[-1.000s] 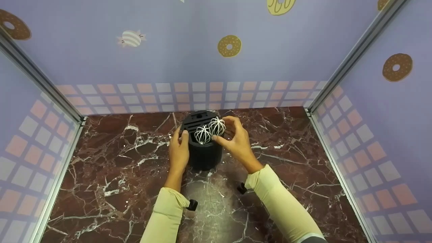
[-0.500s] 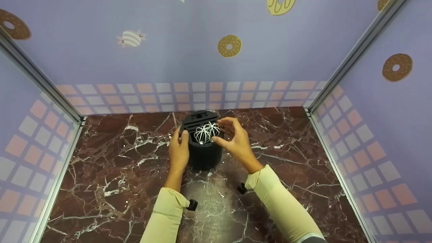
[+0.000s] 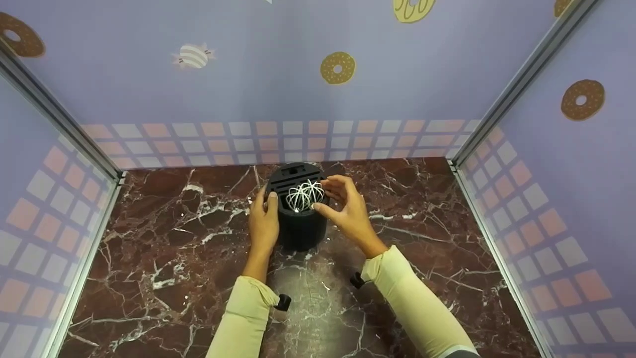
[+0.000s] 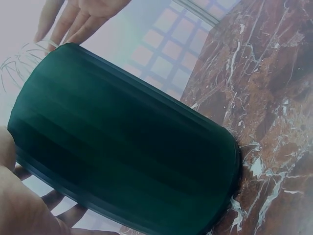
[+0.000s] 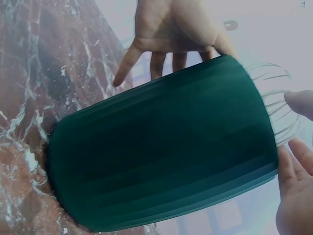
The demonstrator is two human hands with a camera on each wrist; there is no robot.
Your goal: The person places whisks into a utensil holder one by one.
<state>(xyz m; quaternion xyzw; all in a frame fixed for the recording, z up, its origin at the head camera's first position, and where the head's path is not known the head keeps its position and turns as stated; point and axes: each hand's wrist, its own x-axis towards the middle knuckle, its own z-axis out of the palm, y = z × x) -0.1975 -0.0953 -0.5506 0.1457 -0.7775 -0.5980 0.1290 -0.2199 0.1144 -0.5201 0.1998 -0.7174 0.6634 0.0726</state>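
Note:
A black, round utensil holder (image 3: pixel 302 231) stands upright on the table, with slots in its top. My left hand (image 3: pixel 263 219) grips it from the left, thumb near the rim and fingers round the far side. Two wire whisks sit heads up in the front opening: a left whisk (image 3: pixel 297 200) and a right whisk (image 3: pixel 313 191) leaning close together, their handles hidden inside. My right hand (image 3: pixel 350 206) holds the right whisk's head by its side, thumb in front and fingers behind. In the right wrist view the thumb (image 5: pixel 299 102) overlaps the wires (image 5: pixel 279 112).
The table (image 3: pixel 198 278) is dark red marble with white veins. A lilac back wall (image 3: pixel 278 89) rises close behind the holder. Side walls meet the table along metal rails (image 3: pixel 497 258). Dark wrist cameras (image 3: pixel 282 302) sit at both cuffs.
The right whisk has come down and left, lower into the holder beside the other one, with my right hand following. My left hand and the holder have stayed still.

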